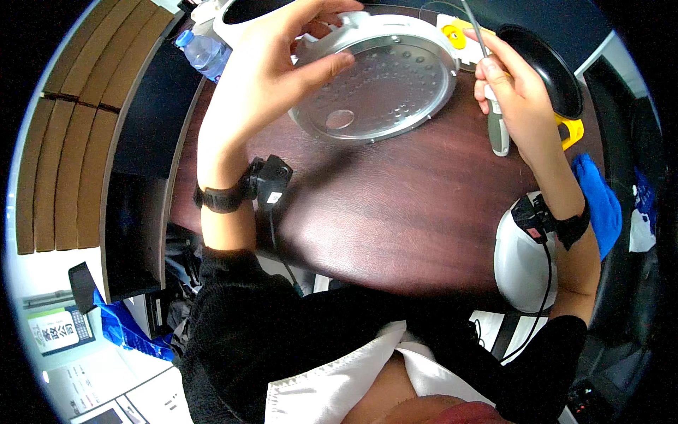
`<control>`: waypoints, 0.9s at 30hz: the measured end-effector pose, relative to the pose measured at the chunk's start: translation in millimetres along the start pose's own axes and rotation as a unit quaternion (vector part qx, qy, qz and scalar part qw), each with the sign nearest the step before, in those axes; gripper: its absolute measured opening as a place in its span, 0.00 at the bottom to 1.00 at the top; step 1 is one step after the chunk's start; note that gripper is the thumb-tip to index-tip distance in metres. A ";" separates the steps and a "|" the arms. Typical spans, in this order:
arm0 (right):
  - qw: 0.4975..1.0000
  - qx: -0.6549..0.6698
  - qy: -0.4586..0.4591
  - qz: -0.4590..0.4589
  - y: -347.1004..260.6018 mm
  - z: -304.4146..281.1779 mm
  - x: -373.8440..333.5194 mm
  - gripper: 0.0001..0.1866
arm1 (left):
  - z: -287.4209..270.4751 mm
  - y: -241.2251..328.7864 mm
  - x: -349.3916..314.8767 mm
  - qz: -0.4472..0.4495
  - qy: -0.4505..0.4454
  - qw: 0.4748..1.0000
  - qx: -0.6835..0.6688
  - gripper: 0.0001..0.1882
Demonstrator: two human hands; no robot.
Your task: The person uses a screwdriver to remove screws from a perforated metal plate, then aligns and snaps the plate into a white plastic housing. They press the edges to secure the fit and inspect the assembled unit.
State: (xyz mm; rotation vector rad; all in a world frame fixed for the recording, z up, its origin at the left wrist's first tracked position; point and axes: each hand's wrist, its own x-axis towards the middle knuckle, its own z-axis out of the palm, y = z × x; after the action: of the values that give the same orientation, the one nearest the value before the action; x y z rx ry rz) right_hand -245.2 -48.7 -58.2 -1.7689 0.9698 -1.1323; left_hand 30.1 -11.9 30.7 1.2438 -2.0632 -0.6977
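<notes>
A round lid [385, 92] with a pale rim and a dimpled metal plate sits at the far middle of the brown table. My left hand [300, 56] is at the lid's upper left rim, thumb and fingers apart, the thumb over the plate. Whether it touches the lid I cannot tell. At the far right, my right hand [519, 88] is closed round a screwdriver [499, 131] with a grey and white handle. Its thin shaft points up and away, and the tip runs out near the top edge.
Behind my left hand is a white vessel [227, 28] with a dark inside, beside a plastic bottle [201, 53]. A black pan [547, 67], a yellow and white item [455, 35] and a blue cloth [597, 201] lie rightward. A white rounded object [519, 261] stands beside my right forearm.
</notes>
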 end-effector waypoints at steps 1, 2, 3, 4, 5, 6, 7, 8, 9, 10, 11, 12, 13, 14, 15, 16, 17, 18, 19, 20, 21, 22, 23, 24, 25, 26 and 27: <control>1.000 0.010 0.012 0.006 -2.7 0.4 -0.6 0.21 | 1.5 -2.0 -0.2 0.055 0.022 0.998 0.027 0.27; 0.999 0.044 0.031 -0.009 -7.5 1.7 -1.1 0.22 | 3.0 -4.1 -0.7 0.107 0.048 0.991 0.057 0.26; 0.997 0.043 0.056 -0.011 -13.8 3.2 -1.8 0.22 | 5.4 -17.0 1.3 0.141 0.055 0.986 0.073 0.26; 0.996 0.042 0.079 -0.012 -18.9 5.9 -2.6 0.22 | 8.6 -32.2 4.4 0.174 0.062 0.979 0.088 0.26; 0.994 0.041 0.103 -0.012 -22.9 8.5 -3.0 0.22 | 9.8 -43.3 5.1 0.206 0.069 0.971 0.104 0.26; 0.993 0.019 0.113 -0.011 -25.5 8.9 -3.7 0.22 | 11.3 -37.1 4.1 0.157 0.069 0.982 0.082 0.25; 0.995 0.035 0.090 0.000 -24.4 7.2 -3.4 0.22 | 10.4 -29.9 3.1 0.133 0.049 0.987 0.074 0.25; 0.996 0.050 0.066 0.010 -21.7 5.0 -3.4 0.22 | 8.9 -22.7 2.3 0.108 0.028 0.992 0.066 0.25; 0.997 0.069 0.040 0.020 -20.2 5.7 -2.9 0.22 | 7.0 -18.9 0.5 0.081 0.008 0.995 0.060 0.25; 0.997 0.061 0.037 0.042 -21.9 8.9 -4.6 0.21 | 8.2 -24.2 1.1 0.144 0.036 0.986 0.079 0.24; 0.996 0.059 0.022 0.061 -22.6 8.7 -3.4 0.20 | 11.1 -34.5 3.1 0.206 0.062 0.972 0.098 0.22; 0.995 0.055 0.010 0.082 -22.9 6.0 -2.4 0.20 | 12.5 -32.4 3.7 0.199 0.066 0.973 0.098 0.21; 0.993 0.051 -0.002 0.102 -23.8 4.1 -1.0 0.19 | 14.2 -24.8 4.3 0.191 0.069 0.974 0.098 0.20; 0.993 0.061 0.000 0.101 -27.3 4.7 -1.2 0.19 | 12.4 -11.8 0.1 0.113 0.051 0.989 0.082 0.19; 0.996 0.054 0.010 0.071 -24.2 5.8 -1.1 0.18 | 10.5 -0.7 -2.8 0.034 0.033 0.997 0.067 0.18; 0.998 0.046 0.019 0.042 -17.6 7.7 -1.4 0.18 | 11.0 -5.5 -1.8 0.069 0.038 0.995 0.066 0.18; 0.999 0.039 0.029 0.013 -14.4 8.8 -1.3 0.18 | 12.3 -14.7 0.7 0.104 0.043 0.991 0.065 0.17; 0.999 0.015 0.025 0.022 -15.5 9.4 -2.1 0.18 | 13.1 -17.9 2.4 0.139 0.046 0.987 0.064 0.17; 0.999 0.035 0.022 0.018 -16.6 9.8 -1.8 0.18 | 12.6 -18.2 0.9 0.124 0.048 0.987 0.089 0.18; 0.998 0.055 0.020 0.014 -17.7 10.1 -1.4 0.17 | 11.8 -15.2 -1.6 0.109 0.049 0.986 0.114 0.19; 0.997 0.076 0.017 0.010 -19.0 9.9 -1.7 0.17 | 11.3 -12.8 -3.2 0.093 0.050 0.984 0.140 0.20; 0.998 0.067 0.017 0.007 -20.0 9.2 -2.4 0.17 | 11.0 -17.0 -3.0 0.113 0.054 0.981 0.148 0.20; 0.998 0.058 0.017 0.004 -20.8 8.1 -3.1 0.17 | 10.8 -24.7 -2.1 0.133 0.059 0.977 0.157 0.21; 0.999 0.049 0.016 0.001 -20.7 8.2 -3.1 0.17 | 10.8 -29.5 -2.4 0.152 0.064 0.972 0.166 0.21; 0.999 0.041 0.011 0.019 -20.2 8.8 -3.1 0.17 | 11.6 -30.4 -3.3 0.149 0.068 0.972 0.166 0.22; 0.999 0.033 0.007 0.037 -19.3 9.6 -3.3 0.17 | 12.7 -30.5 -4.0 0.147 0.071 0.972 0.167 0.22; 0.998 0.024 0.004 0.055 -18.8 9.3 -3.9 0.17 | 13.8 -30.6 -3.7 0.146 0.074 0.972 0.166 0.22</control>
State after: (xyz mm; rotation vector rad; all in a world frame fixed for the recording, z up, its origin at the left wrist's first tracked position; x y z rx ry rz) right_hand -234.4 -36.0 -44.9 -1.6533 1.0229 -1.0850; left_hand 38.8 -19.7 -1.0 1.0908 -2.2325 -0.1224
